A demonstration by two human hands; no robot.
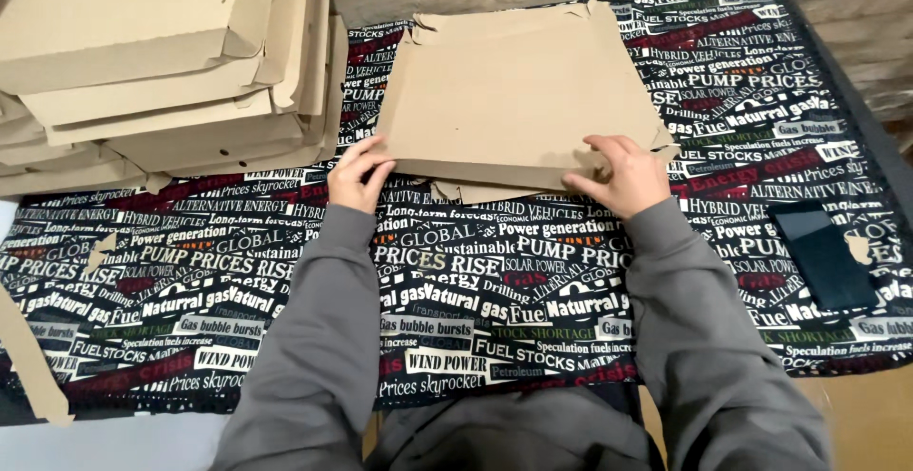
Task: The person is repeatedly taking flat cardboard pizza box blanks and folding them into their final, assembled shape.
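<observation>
Matt cardboard on printed cloth

The flat box blank (518, 90) and the stack of folded boxes (162, 62) at ten o'clock are matt brown cardboard; the cloth (238, 271) looks woven, the dark phone (824, 254) smooth.

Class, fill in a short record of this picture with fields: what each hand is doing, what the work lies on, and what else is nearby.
Left hand: left hand grips the near left edge of the flat cardboard box blank.
Right hand: right hand presses the blank's near right edge.
Surface: printed cloth, black with words.
Left rear: stack of folded cardboard boxes.
Right side: dark flat phone.
Scraps: cardboard scrap on the cloth.
</observation>
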